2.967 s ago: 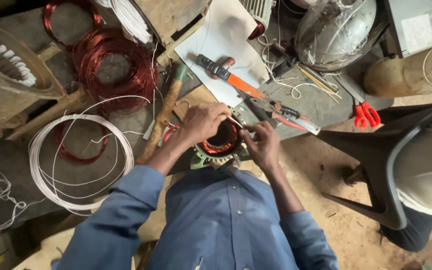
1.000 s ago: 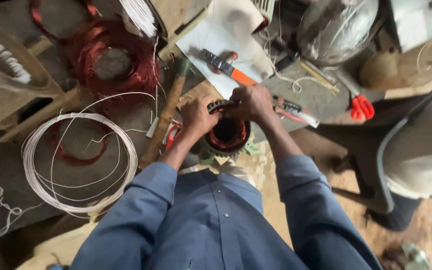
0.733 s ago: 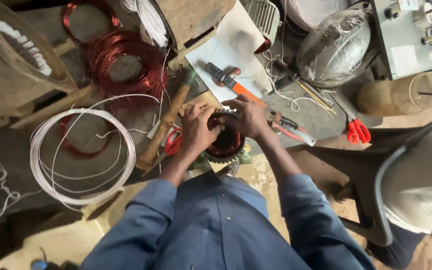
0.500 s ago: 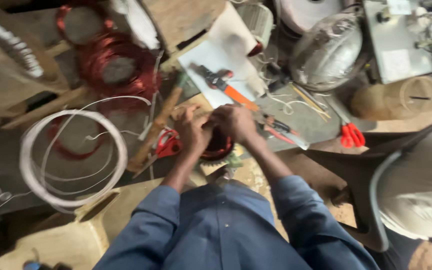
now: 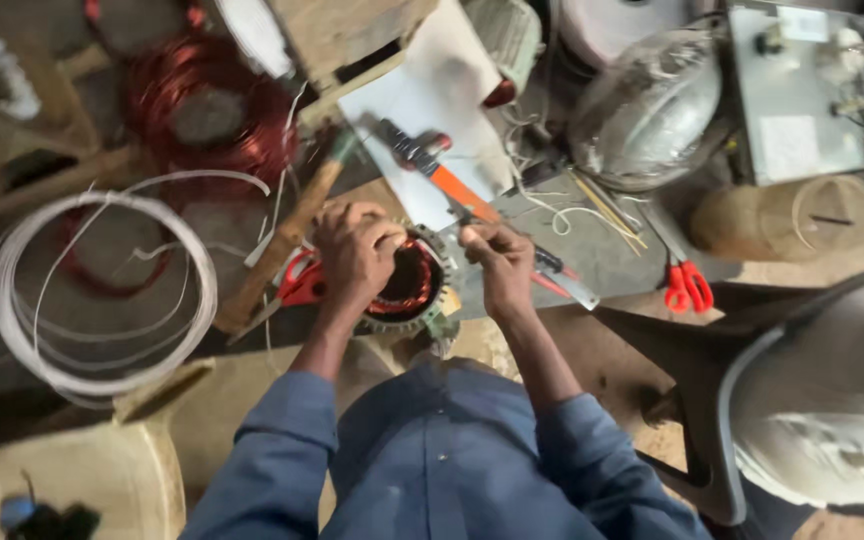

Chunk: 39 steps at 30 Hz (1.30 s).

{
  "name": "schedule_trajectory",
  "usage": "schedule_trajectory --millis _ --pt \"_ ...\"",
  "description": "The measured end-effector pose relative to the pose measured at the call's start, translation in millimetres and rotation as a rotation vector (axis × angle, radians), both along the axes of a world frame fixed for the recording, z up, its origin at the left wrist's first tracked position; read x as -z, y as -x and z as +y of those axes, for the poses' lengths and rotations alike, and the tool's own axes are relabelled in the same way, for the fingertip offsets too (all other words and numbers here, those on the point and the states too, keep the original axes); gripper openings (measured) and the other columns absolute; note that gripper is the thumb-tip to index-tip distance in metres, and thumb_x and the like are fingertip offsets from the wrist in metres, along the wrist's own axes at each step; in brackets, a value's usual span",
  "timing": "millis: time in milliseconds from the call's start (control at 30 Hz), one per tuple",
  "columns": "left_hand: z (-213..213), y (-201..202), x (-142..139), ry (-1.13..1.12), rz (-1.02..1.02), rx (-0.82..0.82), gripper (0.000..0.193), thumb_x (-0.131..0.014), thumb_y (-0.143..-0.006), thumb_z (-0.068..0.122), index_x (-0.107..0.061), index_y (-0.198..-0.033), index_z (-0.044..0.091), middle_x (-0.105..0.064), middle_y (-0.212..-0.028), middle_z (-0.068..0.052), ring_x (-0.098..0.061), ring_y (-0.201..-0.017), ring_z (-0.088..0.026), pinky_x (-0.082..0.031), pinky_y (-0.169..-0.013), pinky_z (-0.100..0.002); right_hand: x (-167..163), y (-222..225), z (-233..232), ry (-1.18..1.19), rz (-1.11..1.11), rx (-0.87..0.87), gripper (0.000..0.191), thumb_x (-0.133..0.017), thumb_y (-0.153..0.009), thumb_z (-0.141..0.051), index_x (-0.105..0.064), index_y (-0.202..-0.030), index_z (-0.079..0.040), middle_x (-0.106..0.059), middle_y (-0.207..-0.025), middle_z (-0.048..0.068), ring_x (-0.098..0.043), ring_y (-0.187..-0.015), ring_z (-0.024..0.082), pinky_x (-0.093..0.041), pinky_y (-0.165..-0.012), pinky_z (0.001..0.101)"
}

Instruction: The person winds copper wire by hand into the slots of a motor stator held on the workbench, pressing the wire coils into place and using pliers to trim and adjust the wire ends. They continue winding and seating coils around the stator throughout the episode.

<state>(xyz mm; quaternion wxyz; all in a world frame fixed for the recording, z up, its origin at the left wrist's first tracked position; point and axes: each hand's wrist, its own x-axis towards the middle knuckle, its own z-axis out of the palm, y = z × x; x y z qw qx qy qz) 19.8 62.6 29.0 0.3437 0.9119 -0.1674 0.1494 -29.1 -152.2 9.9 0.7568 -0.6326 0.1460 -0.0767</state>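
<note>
Left hand point(image 5: 352, 250) clamped on motor stator point(image 5: 407, 285) — right hand point(image 5: 497, 262) pinched shut just beside it, contents indiscernible.

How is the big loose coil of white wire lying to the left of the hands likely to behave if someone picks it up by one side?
The white wire coil would probably sag and spread: its loops lie loose and uneven, with no tie visible. It looks light for its spread, being thin strands around an open middle. Stray ends trail towards the wooden handle, so it may snag.

Bare bench strip point(image 5: 602, 250) right of the stator point(image 5: 407, 285), hemmed by pliers point(image 5: 442, 170) and red scissors point(image 5: 687, 285).
</note>
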Motion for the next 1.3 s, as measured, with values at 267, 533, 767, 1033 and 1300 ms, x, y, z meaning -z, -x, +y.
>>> schedule_trajectory --millis 267,533,767,1033,1300 --pt "3 0 11 0.059 -0.019 0.019 0.008 -0.08 -0.083 0.025 -0.078 -0.085 0.018 -0.067 -0.106 0.0 -0.058 -0.107 -0.028 -0.042 -0.1 -0.049 3 -42 -13 -0.183 0.229 -0.059 0.016 -0.072 -0.095 -0.008 -0.066 -0.081 -0.004 -0.062 -0.073 0.001 -0.051 -0.059 0.007 -0.038 -0.054 0.0231" --pt "6 0 20 0.128 0.11 0.025 0.007 -0.078 -0.081 0.022 -0.078 -0.086 0.017 -0.068 -0.109 0.0 -0.062 -0.104 -0.028 -0.046 -0.094 -0.046 11 -51 -26 -0.366 0.526 -0.082 0.008 -0.069 -0.096 -0.014 -0.064 -0.095 -0.007 -0.06 -0.075 0.002 -0.058 -0.059 0.01 -0.045 -0.049 0.0248" --pt "5 -1 22 0.104 0.105 0.004 0.008 -0.08 -0.079 0.024 -0.078 -0.084 0.019 -0.068 -0.108 -0.001 -0.062 -0.102 -0.028 -0.047 -0.09 -0.046 11 -1 -89 1.231 0.173 -0.342 0.051 -0.08 -0.085 -0.033 -0.063 -0.123 -0.005 -0.067 -0.113 0.023 -0.066 -0.102 0.039 -0.052 -0.082 0.0514" --pt "1 5 -9 0.009 0.002 -0.022 0.014 -0.082 -0.075 0.026 -0.076 -0.085 0.019 -0.067 -0.107 -0.001 -0.06 -0.104 -0.031 -0.044 -0.09 -0.049 44 37 -106 1.616 0.398 -0.459 0.067 -0.063 -0.084 -0.024 -0.047 -0.148 -0.01 -0.063 -0.126 0.022 -0.061 -0.113 0.043 -0.044 -0.095 0.059" --pt "-22 9 -34 0.028 0.328 0.028 0.012 -0.068 -0.095 0.025 -0.073 -0.102 0.017 -0.072 -0.1 -0.005 -0.07 -0.088 -0.031 -0.056 -0.075 -0.045 46 57 -147 1.077 0.677 -0.376 0.052 -0.063 -0.106 -0.052 -0.068 -0.109 0.0 -0.071 -0.081 0.015 -0.07 -0.074 0.029 -0.053 -0.072 0.0458"
